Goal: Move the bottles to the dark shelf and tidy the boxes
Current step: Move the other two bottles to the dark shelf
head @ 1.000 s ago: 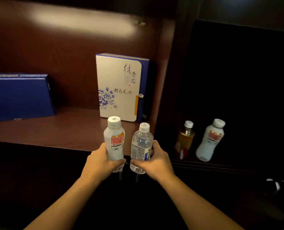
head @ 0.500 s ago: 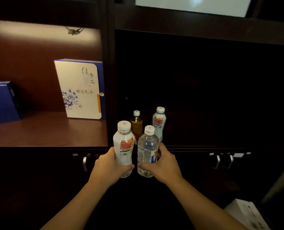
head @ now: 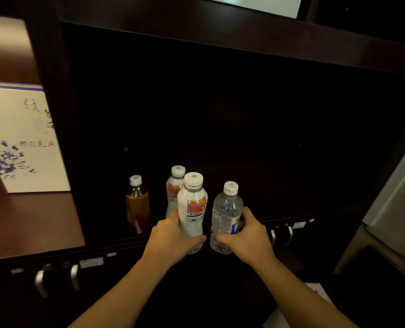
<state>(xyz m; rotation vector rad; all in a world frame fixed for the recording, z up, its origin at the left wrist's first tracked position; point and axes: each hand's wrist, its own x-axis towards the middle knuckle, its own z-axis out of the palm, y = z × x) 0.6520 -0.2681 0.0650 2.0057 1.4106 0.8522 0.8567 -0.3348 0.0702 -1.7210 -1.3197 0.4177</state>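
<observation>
My left hand point(head: 170, 240) grips a white bottle with a red label point(head: 192, 209), held upright. My right hand point(head: 246, 240) grips a clear water bottle point(head: 226, 214), also upright and close beside the white one. Both bottles hang in front of the dark shelf point(head: 291, 185), near its front edge. On that shelf stand an amber drink bottle point(head: 137, 204) and another white bottle point(head: 174, 188), partly hidden behind the held one. A cream box with blue flowers point(head: 21, 138) stands upright on the lit wooden shelf at the left.
A dark upright panel point(head: 62, 129) divides the lit wooden shelf point(head: 31, 221) from the dark one. Metal cabinet handles point(head: 54, 278) sit below the left shelf, with more handles point(head: 281, 235) at the right. A pale appliance point(head: 400, 200) stands at the right edge.
The view has swung right, from the lit shelf to the dark one. Both hands have carried their bottles rightward and closer to the dark shelf. The blue box has left the view.
</observation>
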